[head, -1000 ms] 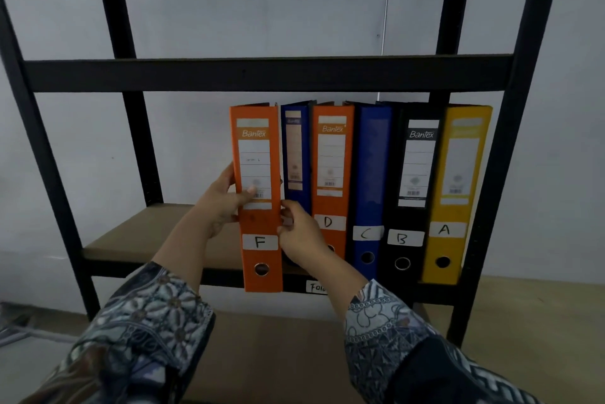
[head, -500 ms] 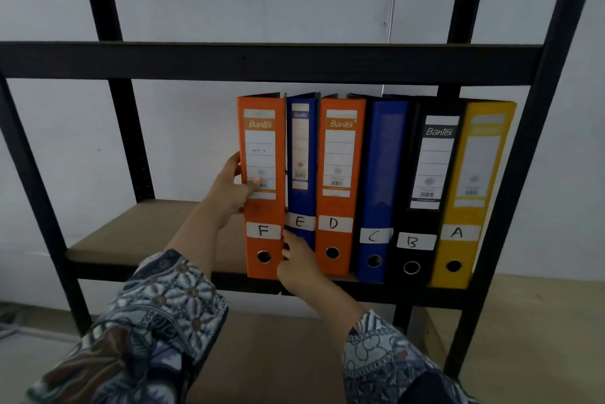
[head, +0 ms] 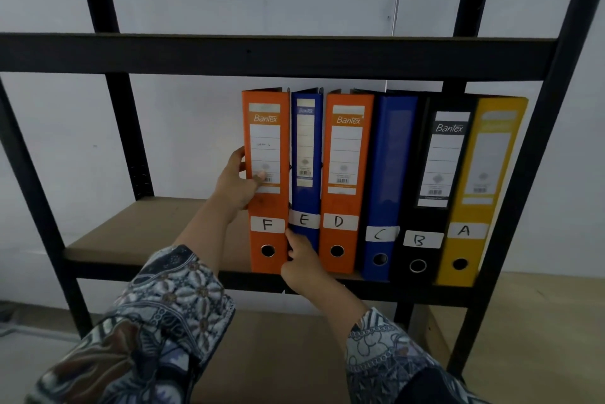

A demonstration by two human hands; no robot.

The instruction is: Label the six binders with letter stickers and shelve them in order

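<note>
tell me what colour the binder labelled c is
Blue. The C binder shows best in the head view, the only one here.

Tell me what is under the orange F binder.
The brown shelf board carries the orange F binder, whose foot reaches the black front rail. The board directly beneath is covered by the binder; the right hand covers its lower right corner.

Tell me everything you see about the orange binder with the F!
The orange F binder stands upright at the row's left end on the shelf board, spine outward, beside the blue E binder. Its spine bears a white Bantex label, a white handwritten F sticker and a ringed hole low down. The left hand grips its left edge, thumb on the label; the right hand touches its lower right edge.
</note>
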